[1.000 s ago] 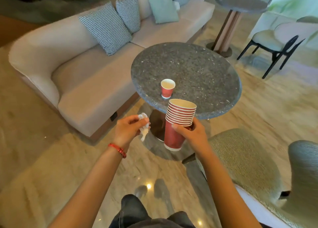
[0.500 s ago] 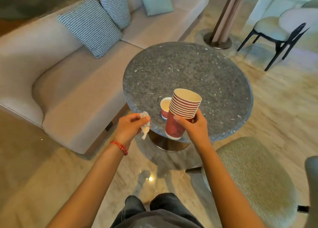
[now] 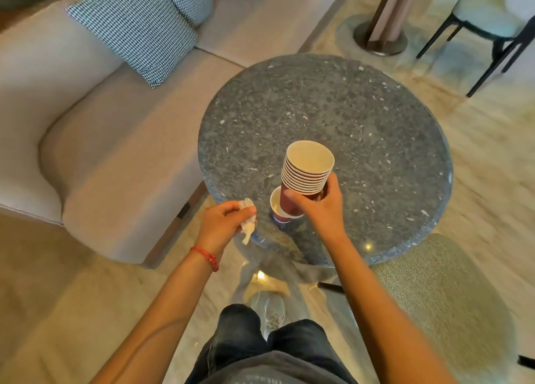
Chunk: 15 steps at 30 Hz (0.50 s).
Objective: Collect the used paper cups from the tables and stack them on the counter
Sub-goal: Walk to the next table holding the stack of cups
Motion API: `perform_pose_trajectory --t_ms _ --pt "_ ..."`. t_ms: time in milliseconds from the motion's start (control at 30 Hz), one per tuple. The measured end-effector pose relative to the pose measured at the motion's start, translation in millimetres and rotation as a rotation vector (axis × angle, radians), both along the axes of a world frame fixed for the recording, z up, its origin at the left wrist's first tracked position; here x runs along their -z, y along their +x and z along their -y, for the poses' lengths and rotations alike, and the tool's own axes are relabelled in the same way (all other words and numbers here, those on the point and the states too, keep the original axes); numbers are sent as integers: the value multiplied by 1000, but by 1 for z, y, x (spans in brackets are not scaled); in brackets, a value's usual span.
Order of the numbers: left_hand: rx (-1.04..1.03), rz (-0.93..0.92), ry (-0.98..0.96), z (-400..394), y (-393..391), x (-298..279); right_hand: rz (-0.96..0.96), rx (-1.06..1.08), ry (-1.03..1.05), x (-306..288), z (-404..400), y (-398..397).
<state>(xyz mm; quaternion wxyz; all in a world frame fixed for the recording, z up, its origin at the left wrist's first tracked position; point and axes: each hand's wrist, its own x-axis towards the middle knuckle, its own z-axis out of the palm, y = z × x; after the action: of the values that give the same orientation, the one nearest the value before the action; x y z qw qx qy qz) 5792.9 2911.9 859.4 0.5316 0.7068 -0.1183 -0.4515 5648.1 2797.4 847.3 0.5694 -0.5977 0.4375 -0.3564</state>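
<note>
My right hand (image 3: 324, 207) grips a stack of several red paper cups (image 3: 307, 175) with cream insides, held tilted just above the round grey stone table (image 3: 362, 117). Directly below the stack's base a single red paper cup (image 3: 277, 208) stands on the table near its front-left edge, mostly hidden by the stack. My left hand (image 3: 223, 221), with a red bead bracelet at the wrist, holds a crumpled white tissue (image 3: 248, 220) just off the table's edge, left of the single cup.
A beige sofa (image 3: 115, 140) with checked cushions (image 3: 136, 27) runs along the left. A green upholstered stool (image 3: 440, 296) sits under the table's right front. Behind stand a second table's pedestal (image 3: 382, 33) and a black-legged chair (image 3: 492, 16).
I have stepped closer, so the table now lies right below me. My right hand has carried the stack forward and down until it hangs over the single cup. My left hand still holds the tissue.
</note>
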Motion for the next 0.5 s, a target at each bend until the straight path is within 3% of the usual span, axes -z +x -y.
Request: perform_pose_trajectory --t_ms 500 --pt "30 -21 86 16 32 19 -140 -24 -76 44 -1 14"
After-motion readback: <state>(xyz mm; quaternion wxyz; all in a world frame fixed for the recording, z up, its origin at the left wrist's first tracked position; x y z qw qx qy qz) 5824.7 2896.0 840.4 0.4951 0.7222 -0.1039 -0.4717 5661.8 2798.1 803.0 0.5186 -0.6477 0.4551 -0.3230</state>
